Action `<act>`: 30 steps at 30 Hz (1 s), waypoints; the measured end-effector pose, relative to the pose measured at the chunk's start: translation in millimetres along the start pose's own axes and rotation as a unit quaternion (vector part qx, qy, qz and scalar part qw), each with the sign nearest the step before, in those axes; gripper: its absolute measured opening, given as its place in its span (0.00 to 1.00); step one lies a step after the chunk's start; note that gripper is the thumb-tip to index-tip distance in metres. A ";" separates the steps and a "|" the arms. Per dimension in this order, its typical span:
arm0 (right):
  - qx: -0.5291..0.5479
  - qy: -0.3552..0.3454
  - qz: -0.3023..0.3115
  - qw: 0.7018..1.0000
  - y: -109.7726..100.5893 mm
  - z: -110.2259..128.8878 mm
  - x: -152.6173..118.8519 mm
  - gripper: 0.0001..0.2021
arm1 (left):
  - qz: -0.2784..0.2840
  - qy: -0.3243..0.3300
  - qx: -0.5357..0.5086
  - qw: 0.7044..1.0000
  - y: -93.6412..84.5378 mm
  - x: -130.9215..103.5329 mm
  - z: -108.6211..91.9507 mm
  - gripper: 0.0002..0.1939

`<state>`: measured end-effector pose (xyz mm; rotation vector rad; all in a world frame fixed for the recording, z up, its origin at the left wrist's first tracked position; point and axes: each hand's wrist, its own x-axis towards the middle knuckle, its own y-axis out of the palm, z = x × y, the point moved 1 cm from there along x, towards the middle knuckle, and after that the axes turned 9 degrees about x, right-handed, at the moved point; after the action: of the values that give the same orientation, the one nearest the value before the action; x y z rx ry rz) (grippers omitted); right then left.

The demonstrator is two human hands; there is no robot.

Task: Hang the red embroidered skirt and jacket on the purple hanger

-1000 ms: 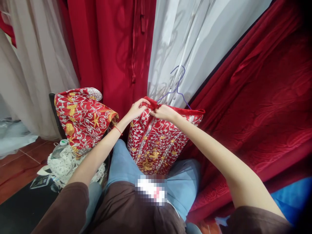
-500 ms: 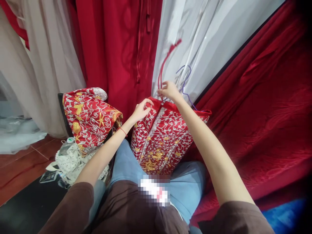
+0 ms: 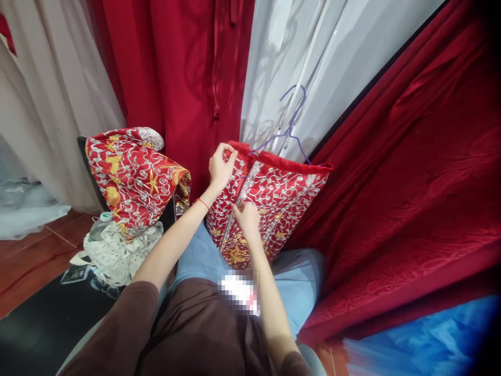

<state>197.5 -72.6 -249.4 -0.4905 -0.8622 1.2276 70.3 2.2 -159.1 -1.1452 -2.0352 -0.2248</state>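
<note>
Embroidery in gold and silver covers the red garment [image 3: 270,201], which stands on the person's lap on a purple hanger [image 3: 291,122], leaning against the white curtain [image 3: 313,62]. The left hand [image 3: 220,167] pinches the collar's left top corner with closed fingers, while the right hand [image 3: 246,216] presses fingers narrowly on the front seam. I judge the front closure is being fastened; the next move calls for careful alignment of both edges.

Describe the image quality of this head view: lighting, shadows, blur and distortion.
Head view: soft even light; faint shadows on the white curtain; a pixelated patch at the waist; the blue corner smeared; dark vignette at the right edge; wide-angle bending. The hands, left hand and right hand, and the garment are sharp.
</note>
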 end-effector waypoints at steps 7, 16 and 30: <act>0.095 0.060 0.003 0.994 45.7 -4.7 14.8 0.09 | 0.026 0.011 0.002 1.000 -6.1 -2.5 -9.4 0.04; 0.477 0.075 0.115 0.868 36.4 -25.6 13.7 0.11 | 0.147 0.050 0.259 0.953 -34.7 -122.8 13.2 0.04; 0.554 0.097 0.079 0.823 25.3 0.4 8.8 0.08 | 0.277 -0.030 0.313 0.908 3.8 -138.8 66.7 0.09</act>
<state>182.6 -56.9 -265.2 0.2786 0.1625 1.5685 78.2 -53.3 -302.5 -1.2413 -1.5544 0.7046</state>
